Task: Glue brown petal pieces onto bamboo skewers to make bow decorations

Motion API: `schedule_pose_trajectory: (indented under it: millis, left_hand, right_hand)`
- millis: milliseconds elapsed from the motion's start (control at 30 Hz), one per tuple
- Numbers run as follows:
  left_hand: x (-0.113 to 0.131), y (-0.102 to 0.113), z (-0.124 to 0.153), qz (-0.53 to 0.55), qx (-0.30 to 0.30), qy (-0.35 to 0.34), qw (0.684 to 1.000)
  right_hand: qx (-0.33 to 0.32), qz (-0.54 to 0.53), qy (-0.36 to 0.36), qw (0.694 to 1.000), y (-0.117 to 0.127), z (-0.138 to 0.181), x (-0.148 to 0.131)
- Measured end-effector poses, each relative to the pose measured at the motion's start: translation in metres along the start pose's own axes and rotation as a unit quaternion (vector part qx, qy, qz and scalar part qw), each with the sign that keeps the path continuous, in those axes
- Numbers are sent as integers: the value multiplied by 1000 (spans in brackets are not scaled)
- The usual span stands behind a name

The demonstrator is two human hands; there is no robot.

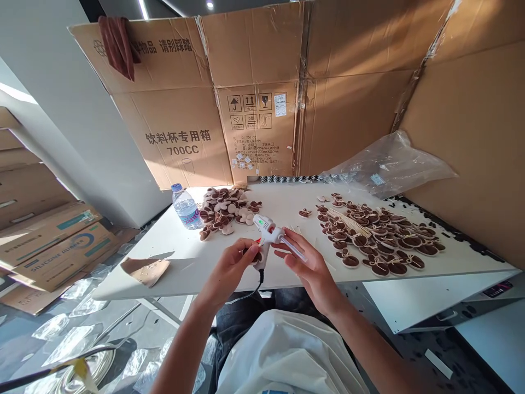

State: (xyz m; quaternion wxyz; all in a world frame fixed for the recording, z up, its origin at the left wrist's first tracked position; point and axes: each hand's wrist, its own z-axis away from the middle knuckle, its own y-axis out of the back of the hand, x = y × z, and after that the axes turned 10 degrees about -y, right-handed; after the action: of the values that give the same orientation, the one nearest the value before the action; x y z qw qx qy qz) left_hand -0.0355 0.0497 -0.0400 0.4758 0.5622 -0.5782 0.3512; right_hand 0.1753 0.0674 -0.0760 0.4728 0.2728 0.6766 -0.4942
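Bare forearms with no sleeves showing, white top over the torso, dark trousers on the lap

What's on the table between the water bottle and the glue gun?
A heap of brown and tan pieces lies between the water bottle and the glue gun, as the head view shows.

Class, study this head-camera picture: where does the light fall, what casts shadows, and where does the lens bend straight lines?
Head view: sunlight falls bright on the white table; the water bottle and both hands cast shadows on it; glare whitens the plastic bag; wide-angle distortion bows the cardboard edges; the glue gun stays sharp.
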Motion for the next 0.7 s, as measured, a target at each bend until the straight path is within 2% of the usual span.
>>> schedule_pose_trajectory:
  millis: [133, 300, 467, 633, 700]
  left_hand:
    - [6, -10, 4, -3, 3, -20, 1000]
    - [-1, -28, 6, 23, -24, -32, 999]
    - [1, -30, 8, 24, -57, -49, 997]
    - [4, -22, 9, -37, 21, -43, 998]
    - [5, -21, 10, -64, 24, -52, 996]
  right_hand:
    - [43, 21, 12, 999, -3, 0, 19]
    - [45, -36, -55, 997, -12, -3, 43]
    - [88, -100, -34, 990, -11, -4, 42]
    - [115, -121, -15, 986, -8, -1, 28]
    - [112, -128, -9, 985, -8, 1, 25]
